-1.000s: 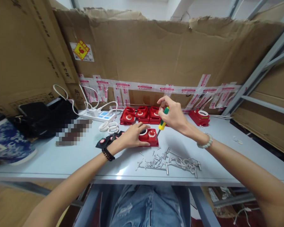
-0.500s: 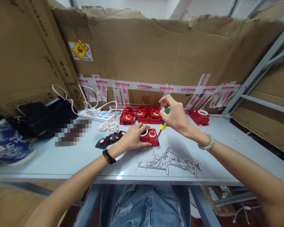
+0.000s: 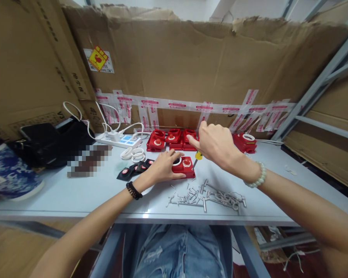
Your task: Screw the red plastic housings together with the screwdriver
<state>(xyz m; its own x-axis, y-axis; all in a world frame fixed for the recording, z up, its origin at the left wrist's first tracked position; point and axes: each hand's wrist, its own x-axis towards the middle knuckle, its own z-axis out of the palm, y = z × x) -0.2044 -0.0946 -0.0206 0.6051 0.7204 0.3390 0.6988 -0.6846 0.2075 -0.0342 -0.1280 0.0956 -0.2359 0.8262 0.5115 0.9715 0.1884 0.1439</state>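
Note:
My left hand grips a red plastic housing from its left side, thumb along the front edge and fingers over the top. The housing lies flat on the table and has a white-ringed round opening and a red button with a pale ring. Above its right end, my right hand is wrapped around a screwdriver; only the yellow end of the handle and the shaft show. The tip meets the housing's right corner, where a screw is too small to make out. Loose screws lie just in front of the housing.
More red housings stand along the cardboard wall, another red housing at right. Metal bars and chains lie near the front edge. White rings, black pieces, a power strip and a blue-white container are left.
My right hand has turned over the screwdriver, from fingers raised at the handle to a closed grip with its back up. My left hand and the housing stay in place.

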